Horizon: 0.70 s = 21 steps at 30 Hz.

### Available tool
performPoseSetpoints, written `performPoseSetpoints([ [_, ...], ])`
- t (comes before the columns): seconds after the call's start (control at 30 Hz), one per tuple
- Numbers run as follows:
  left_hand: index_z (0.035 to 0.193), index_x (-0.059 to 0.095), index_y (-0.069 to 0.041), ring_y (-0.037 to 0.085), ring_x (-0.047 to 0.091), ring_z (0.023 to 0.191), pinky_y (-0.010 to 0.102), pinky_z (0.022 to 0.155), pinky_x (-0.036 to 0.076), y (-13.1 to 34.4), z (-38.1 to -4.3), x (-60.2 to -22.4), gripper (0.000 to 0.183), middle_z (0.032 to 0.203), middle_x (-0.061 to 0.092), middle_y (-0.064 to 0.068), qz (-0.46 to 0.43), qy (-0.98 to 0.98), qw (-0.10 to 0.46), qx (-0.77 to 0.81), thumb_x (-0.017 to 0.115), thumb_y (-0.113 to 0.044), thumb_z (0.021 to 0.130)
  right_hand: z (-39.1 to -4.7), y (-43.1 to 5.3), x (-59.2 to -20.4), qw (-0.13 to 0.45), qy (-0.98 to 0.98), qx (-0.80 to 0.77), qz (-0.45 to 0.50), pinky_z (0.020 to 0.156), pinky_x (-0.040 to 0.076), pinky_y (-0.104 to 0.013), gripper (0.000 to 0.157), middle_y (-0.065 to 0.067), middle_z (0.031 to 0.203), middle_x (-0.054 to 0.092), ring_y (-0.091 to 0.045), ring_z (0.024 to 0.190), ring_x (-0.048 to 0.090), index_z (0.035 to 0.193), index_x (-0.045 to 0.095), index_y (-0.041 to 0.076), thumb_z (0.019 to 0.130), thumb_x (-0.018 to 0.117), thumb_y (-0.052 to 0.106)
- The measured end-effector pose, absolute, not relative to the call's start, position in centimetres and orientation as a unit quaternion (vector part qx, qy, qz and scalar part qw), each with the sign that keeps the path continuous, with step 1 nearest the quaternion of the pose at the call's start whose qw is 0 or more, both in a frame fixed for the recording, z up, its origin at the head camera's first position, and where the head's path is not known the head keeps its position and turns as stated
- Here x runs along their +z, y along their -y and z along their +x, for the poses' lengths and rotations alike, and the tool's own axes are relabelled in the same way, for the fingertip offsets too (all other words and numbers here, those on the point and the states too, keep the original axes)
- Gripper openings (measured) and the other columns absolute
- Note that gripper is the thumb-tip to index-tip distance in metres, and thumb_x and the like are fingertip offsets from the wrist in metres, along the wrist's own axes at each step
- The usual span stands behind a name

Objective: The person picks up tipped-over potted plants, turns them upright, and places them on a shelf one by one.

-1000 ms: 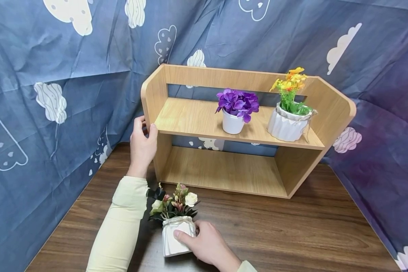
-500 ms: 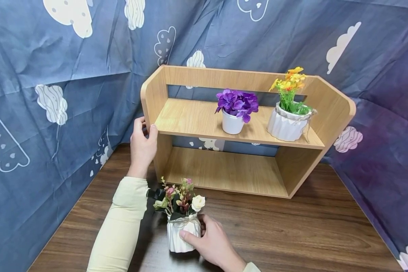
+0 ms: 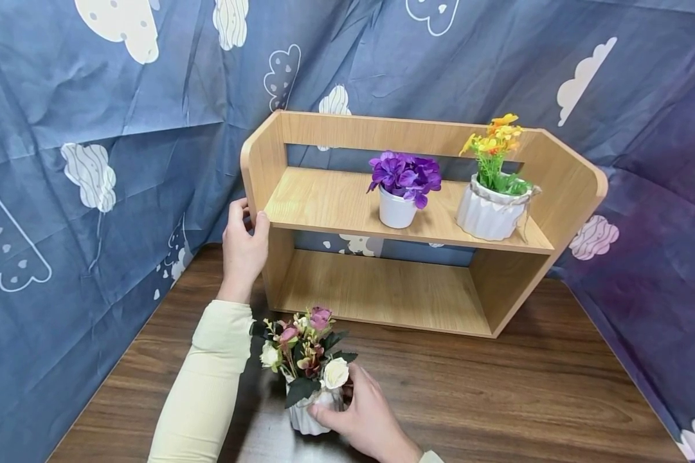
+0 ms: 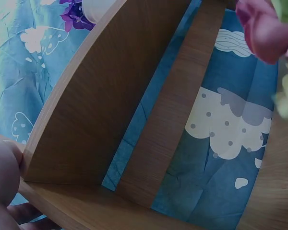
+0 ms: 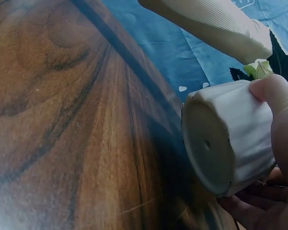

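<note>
My right hand point(image 3: 366, 415) grips a white ridged flower pot point(image 3: 309, 419) by its side, thumb in front and fingers round the back. Pink and cream artificial roses point(image 3: 306, 347) with dark leaves fill it. In the right wrist view the underside of the pot point(image 5: 209, 143) shows, raised off the table and tilted. My left hand point(image 3: 244, 251) holds the left side panel of a two-tier wooden shelf point(image 3: 376, 283), thumb on the front edge and fingers on the outer face. In the left wrist view that hand point(image 4: 5, 182) shows only in part.
On the upper shelf stand a white pot of purple flowers point(image 3: 398, 209) and a white ridged pot of yellow flowers point(image 3: 488, 209) near the right panel. The shelf rests on a dark wooden table point(image 3: 497, 399). Blue cloud-print cloth point(image 3: 150, 128) hangs behind and at both sides.
The rose pot has moved slightly to the right and tipped so its flowers lean toward the camera. My right hand has moved with it. My left hand stays on the shelf panel.
</note>
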<state>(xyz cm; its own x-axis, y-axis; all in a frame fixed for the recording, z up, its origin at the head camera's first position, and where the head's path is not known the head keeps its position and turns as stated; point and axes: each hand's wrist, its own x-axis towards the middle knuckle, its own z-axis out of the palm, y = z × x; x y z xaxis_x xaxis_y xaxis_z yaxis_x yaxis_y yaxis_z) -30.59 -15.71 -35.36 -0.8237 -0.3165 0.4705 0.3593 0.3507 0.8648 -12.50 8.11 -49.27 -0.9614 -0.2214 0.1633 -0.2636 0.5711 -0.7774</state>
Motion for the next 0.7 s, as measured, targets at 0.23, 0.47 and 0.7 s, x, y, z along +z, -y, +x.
performPoseSetpoints([
  [0.23, 0.147, 0.052, -0.009, 0.037, 0.065, 0.127, 0.059, 0.106, 0.056, 15.7, -30.6, -35.4, 0.043, 0.143, 0.064, 0.021, -0.013, 0.768, 0.301, -0.565, 0.054, -0.027, 0.108, -12.5, -8.3, -49.8, 0.074, 0.887, 0.424, 0.168, 0.093, 0.059, -0.035, 0.063, 0.009, 0.108, 0.068, -0.013, 0.105, 0.068, 0.121, 0.068, 0.016, 0.072, 0.098, 0.040],
  [0.47, 0.147, 0.052, -0.011, 0.037, 0.064, 0.128, 0.059, 0.107, 0.055, 15.7, -30.5, -35.0, 0.043, 0.145, 0.063, 0.020, -0.013, 0.769, 0.296, -0.567, 0.053, -0.029, 0.108, -12.9, -8.3, -50.5, 0.130, 0.877, 0.412, 0.211, 0.098, 0.060, -0.037, 0.068, 0.009, 0.116, 0.072, -0.013, 0.109, 0.070, 0.121, 0.067, 0.021, 0.062, 0.100, 0.024],
  [0.7, 0.147, 0.052, -0.011, 0.037, 0.065, 0.129, 0.058, 0.109, 0.055, 15.7, -30.5, -35.1, 0.043, 0.145, 0.063, 0.021, -0.012, 0.768, 0.294, -0.569, 0.054, -0.028, 0.108, -12.6, -8.4, -50.6, 0.099, 0.874, 0.426, 0.211, 0.103, 0.057, -0.037, 0.070, 0.013, 0.120, 0.065, -0.012, 0.113, 0.066, 0.121, 0.062, 0.017, 0.062, 0.100, 0.023],
])
